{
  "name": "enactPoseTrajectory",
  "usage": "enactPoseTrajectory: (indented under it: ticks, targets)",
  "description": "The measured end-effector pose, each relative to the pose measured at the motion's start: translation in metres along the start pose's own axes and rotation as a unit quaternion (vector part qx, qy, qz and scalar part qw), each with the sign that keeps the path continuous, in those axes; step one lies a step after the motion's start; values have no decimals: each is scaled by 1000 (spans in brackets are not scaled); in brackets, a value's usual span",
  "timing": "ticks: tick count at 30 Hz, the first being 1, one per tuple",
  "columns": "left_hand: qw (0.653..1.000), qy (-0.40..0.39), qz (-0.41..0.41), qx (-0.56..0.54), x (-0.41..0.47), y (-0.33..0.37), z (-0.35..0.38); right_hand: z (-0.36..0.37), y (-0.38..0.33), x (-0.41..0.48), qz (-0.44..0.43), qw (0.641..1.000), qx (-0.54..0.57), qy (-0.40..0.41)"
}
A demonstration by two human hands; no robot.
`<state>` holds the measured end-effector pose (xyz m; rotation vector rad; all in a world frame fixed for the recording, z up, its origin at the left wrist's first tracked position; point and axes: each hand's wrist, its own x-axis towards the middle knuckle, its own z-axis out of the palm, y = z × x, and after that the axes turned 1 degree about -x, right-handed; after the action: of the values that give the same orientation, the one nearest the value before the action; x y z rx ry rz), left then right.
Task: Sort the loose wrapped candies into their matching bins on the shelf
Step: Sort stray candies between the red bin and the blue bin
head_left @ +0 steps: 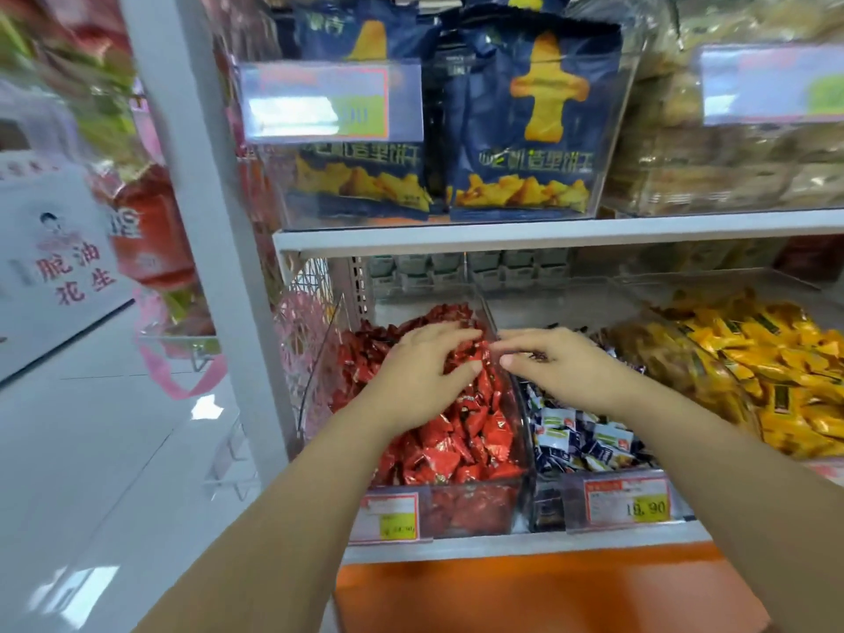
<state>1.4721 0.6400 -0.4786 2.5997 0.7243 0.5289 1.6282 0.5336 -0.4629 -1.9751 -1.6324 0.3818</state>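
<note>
Red candies [456, 431] lie under the left hand [420, 372]. Its fingers are bent down into the pile, and I cannot tell if they hold one. The right hand [561, 363] is just beside it, over the clear wall [523, 418] between two bins. Its thumb and fingers are close together, maybe pinching something small. Its fingertips point left at the red bin [315, 372], and blue and white candies [580, 440] lie right below it.
</note>
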Motion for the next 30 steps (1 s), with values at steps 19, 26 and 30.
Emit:
enactPoseTrajectory:
  ticks: [19, 26, 30]
  targets:
    - [967, -174, -137, 127, 43, -18, -60, -7, 20, 26, -1, 996, 86, -17]
    - [976, -196, -30, 90, 79, 0, -5, -6, 22, 27, -1, 996, 89, 3]
    - [960, -248, -31, 128, 74, -13, -10, -6, 24, 27, -3, 996, 87, -3]
